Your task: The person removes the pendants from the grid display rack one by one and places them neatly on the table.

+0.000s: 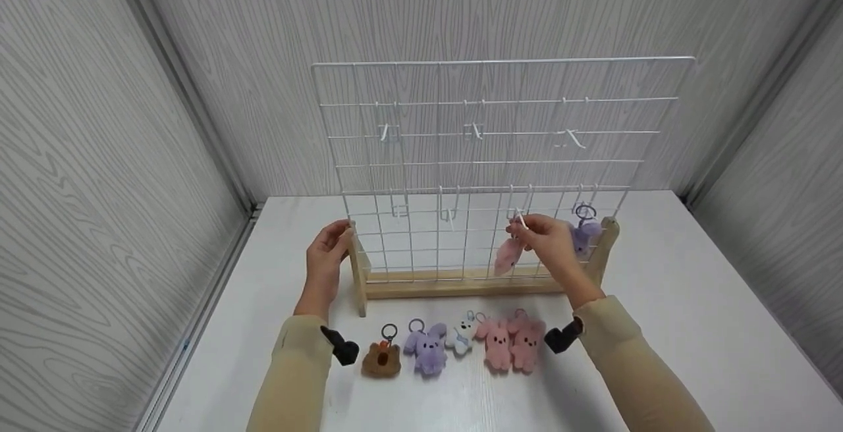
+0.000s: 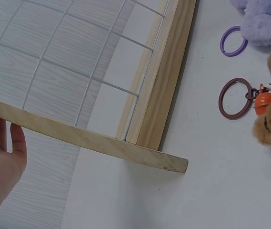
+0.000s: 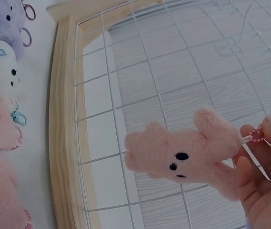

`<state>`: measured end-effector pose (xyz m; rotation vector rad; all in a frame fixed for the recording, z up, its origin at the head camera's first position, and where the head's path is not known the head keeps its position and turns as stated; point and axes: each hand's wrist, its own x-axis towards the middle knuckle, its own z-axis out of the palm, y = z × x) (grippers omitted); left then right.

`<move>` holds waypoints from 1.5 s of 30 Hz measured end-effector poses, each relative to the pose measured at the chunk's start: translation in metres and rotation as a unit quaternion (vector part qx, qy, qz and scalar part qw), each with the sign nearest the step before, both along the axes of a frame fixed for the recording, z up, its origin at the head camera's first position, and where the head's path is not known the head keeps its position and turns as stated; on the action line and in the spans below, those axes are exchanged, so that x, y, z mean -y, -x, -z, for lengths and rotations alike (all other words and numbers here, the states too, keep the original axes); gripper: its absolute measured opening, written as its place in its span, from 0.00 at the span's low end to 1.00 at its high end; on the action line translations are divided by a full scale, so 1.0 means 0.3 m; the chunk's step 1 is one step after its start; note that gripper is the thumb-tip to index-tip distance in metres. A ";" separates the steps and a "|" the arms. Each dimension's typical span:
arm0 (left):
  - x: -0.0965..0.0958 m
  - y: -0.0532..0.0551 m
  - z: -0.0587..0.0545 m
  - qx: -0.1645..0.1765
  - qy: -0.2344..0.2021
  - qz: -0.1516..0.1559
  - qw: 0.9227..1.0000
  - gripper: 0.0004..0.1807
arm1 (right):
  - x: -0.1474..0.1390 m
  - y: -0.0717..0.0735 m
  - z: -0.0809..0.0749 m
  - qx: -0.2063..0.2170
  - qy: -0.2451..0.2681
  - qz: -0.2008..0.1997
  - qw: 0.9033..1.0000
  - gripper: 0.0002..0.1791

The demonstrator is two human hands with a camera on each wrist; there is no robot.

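My right hand [image 1: 548, 240] pinches the pink bead chain [image 3: 256, 135] of a pink plush rabbit keychain [image 3: 183, 155] at a white hook [image 1: 521, 218] on the lower row of the wire grid rack [image 1: 421, 163]. The rabbit dangles in front of the grid; whether the chain is over the hook cannot be told. At the rack's left end, my left hand [image 1: 325, 257] holds the wooden side post [image 2: 102, 145], its fingers behind the wood. Just right of my right hand, a purple plush keychain [image 1: 583, 236] hangs from another hook.
Before the rack lie a brown bear keychain [image 1: 382, 359], a purple rabbit keychain [image 1: 429, 348], a white plush keychain [image 1: 462, 336] and two pink rabbit keychains [image 1: 498, 345]. More white hooks [image 1: 475, 131] stick out from the grid. A wooden base bar [image 1: 461, 287] runs along the bottom.
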<state>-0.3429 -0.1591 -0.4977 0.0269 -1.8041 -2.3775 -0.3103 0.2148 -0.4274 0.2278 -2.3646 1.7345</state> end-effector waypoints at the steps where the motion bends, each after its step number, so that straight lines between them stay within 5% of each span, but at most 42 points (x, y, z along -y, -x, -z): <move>1: 0.000 0.001 0.000 -0.001 -0.001 0.000 1.000 0.19 | 0.002 -0.005 -0.008 -0.002 -0.002 0.001 1.000 0.12; 16: -0.003 0.002 0.010 -0.012 0.013 -0.005 1.000 0.21 | -0.044 -0.003 0.012 0.001 0.009 -0.005 1.000 0.14; 29: -0.006 -0.039 -0.048 0.005 0.009 0.010 1.000 0.21 | -0.035 -0.086 -0.095 -0.010 -0.030 -0.019 0.999 0.10; 32: -0.007 -0.032 -0.037 -0.001 0.009 0.007 1.000 0.21 | -0.029 -0.107 -0.112 -0.025 -0.046 -0.019 0.998 0.10; 45: -0.003 -0.005 0.002 -0.021 0.005 0.000 1.000 0.22 | -0.097 -0.089 -0.054 -0.031 -0.010 -0.039 0.999 0.13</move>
